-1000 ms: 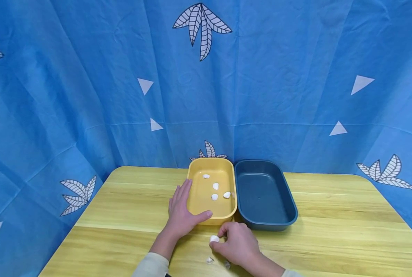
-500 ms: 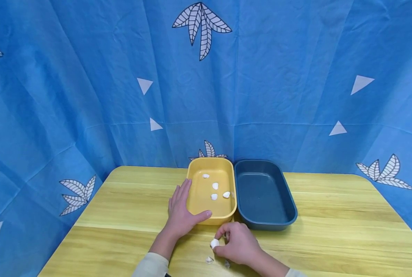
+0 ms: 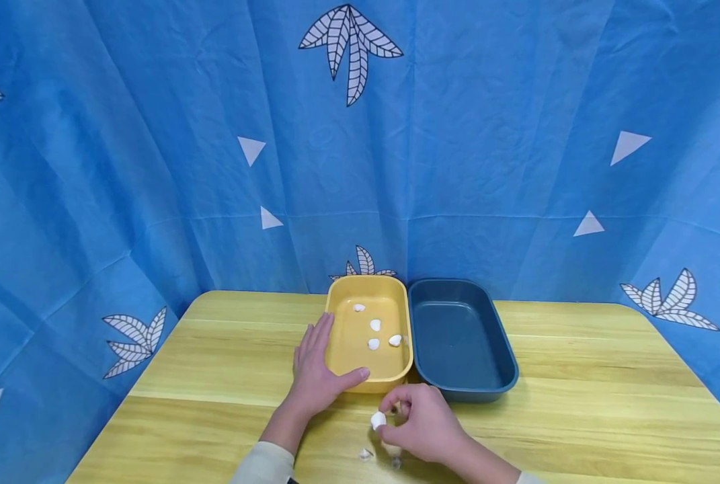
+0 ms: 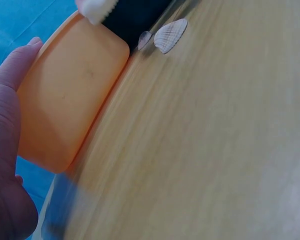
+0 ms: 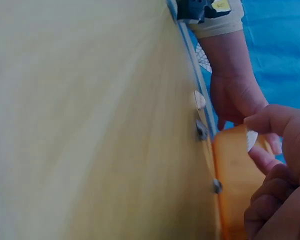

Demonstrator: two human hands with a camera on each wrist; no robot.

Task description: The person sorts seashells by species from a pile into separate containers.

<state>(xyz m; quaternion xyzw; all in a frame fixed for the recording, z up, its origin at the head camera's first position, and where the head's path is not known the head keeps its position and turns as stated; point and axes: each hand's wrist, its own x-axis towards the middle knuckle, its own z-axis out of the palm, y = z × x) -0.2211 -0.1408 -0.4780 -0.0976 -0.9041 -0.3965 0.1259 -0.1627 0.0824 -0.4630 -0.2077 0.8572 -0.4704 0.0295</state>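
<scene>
My left hand rests on the yellow tray, fingers stretched along its left rim and thumb over the near corner. Several white seashells lie inside that tray. In front of it, my right hand pinches a white seashell between thumb and forefinger. The right wrist view shows this pinch with the held shell partly hidden by the fingers. On the table below are a small pale shell and a greyish shell. Another dark piece is partly covered by the right hand.
A dark blue tray stands against the yellow tray's right side, with no shells visible in it. Both sit at the back of the wooden table. Behind hangs a blue patterned curtain.
My right hand has shifted slightly, turning the pinched seashell and moving it a little right. The left hand stays on the yellow tray.
</scene>
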